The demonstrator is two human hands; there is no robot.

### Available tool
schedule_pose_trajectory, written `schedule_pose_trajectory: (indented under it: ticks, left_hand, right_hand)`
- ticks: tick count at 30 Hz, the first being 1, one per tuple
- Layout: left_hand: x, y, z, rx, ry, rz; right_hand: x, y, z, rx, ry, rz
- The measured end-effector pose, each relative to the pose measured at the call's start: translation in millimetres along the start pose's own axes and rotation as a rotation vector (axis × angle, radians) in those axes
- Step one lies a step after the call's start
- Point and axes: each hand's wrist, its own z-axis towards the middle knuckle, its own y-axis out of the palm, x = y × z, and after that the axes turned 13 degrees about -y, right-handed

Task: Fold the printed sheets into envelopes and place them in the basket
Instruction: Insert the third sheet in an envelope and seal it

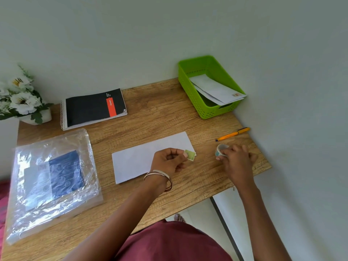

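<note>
A white envelope lies flat in the middle of the wooden desk. My left hand hovers over its right end and pinches a small green sticker at the envelope's right corner. My right hand rests on the desk to the right and grips a small roll of tape or stickers. The green basket stands at the back right corner and holds two white envelopes, one with a stamp-like sticker.
An orange pen lies behind my right hand. A black spiral notebook sits at the back. A clear plastic bag with printed sheets covers the desk's left side. White flowers in a pot stand far left.
</note>
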Motion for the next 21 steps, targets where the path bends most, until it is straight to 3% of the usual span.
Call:
schedule_pose_trajectory:
  ticks: [9, 12, 15, 18, 21]
  left_hand:
    - [-0.8, 2.9, 7.5, 0.053, -0.041, -0.009]
    - [-0.3, 3.4, 10.8, 0.074, -0.063, -0.024]
    - [1.7, 6.1, 12.9, 0.106, -0.098, -0.048]
    - [5.7, 6.2, 14.1, 0.105, -0.137, -0.088]
    - [9.3, 3.6, 17.1, 0.087, -0.156, -0.108]
  right_hand:
    - [4.6, 14.6, -6.1, 0.126, 0.081, -0.083]
    - [-16.0, -1.9, -3.7, 0.253, 0.125, 0.333]
    - [-47.3, -16.7, 2.0, 0.151, 0.134, 0.963]
    - [-67.7, -10.1, 9.6, 0.030, 0.158, 1.193]
    - [-76.0, -2.0, 18.3, 0.022, 0.170, 1.238]
